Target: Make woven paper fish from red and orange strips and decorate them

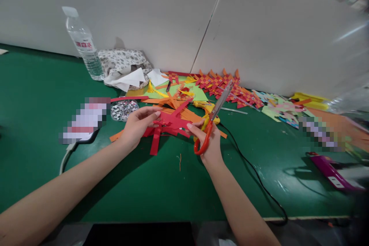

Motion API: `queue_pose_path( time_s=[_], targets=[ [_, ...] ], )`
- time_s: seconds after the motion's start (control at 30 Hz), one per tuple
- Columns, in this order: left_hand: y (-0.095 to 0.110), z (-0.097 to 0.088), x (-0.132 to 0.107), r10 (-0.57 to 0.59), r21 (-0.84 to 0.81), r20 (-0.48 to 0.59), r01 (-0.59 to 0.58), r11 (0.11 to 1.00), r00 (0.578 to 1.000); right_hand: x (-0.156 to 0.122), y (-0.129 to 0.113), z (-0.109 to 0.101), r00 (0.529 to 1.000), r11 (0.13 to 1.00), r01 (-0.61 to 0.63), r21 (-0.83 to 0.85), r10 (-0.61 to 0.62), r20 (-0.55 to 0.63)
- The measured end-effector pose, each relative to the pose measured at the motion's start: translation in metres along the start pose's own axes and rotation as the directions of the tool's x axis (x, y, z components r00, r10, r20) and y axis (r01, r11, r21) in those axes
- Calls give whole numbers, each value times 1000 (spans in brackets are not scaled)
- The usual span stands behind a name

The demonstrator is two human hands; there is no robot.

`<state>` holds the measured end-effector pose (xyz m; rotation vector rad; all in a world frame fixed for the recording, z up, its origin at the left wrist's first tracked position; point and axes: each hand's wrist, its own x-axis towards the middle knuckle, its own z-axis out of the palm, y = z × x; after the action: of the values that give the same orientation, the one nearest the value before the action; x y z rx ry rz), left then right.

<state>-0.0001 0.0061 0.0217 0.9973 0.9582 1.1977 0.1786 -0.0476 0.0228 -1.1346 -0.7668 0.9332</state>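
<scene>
My left hand (pixel 137 126) pinches the left side of a piece made of woven red paper strips (pixel 168 125), held just above the green table (pixel 43 96). My right hand (pixel 208 141) touches the piece's right edge with a fingertip and grips red-handled scissors (pixel 211 119). Their blades point up and to the right, away from the paper. Loose red strips hang down from the piece.
Orange, green and red paper strips (pixel 173 100) lie behind my hands. Finished red-orange woven pieces (pixel 227 86) line the white wall. A water bottle (pixel 83 46), a patterned pouch (pixel 121 61), a dish of small beads (pixel 123 108), a black cable (pixel 253 169) and a purple tool (pixel 331 171) lie around.
</scene>
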Motion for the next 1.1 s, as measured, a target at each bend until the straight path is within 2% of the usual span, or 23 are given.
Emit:
queue_pose_path(
  time_s=[0.13,0.23,0.37,0.5,0.57,0.8,1.1],
  targets=[
    [2,-3,4,-15,-73,-61,11,997,998,-4,-1,3,985,992,-120,-32,123,119],
    [2,-1,4,-31,-139,-65,22,990,997,-6,1,4,976,986,-164,-8,164,143],
    [-1,4,-3,-90,-97,78,98,990,993,-6,5,3,982,988,-151,21,147,117],
    [-9,9,-12,-181,18,246,183,983,952,-6,5,4,988,994,-113,7,112,102],
    [-13,11,-14,-198,56,281,190,980,939,-7,4,7,988,993,-115,6,113,106],
    [-17,12,-12,-142,2,214,145,989,966,-12,5,13,979,988,-155,-25,157,128],
    [-12,8,-11,-140,69,210,129,989,968,-11,7,9,975,989,-146,-6,145,170]
  ],
)
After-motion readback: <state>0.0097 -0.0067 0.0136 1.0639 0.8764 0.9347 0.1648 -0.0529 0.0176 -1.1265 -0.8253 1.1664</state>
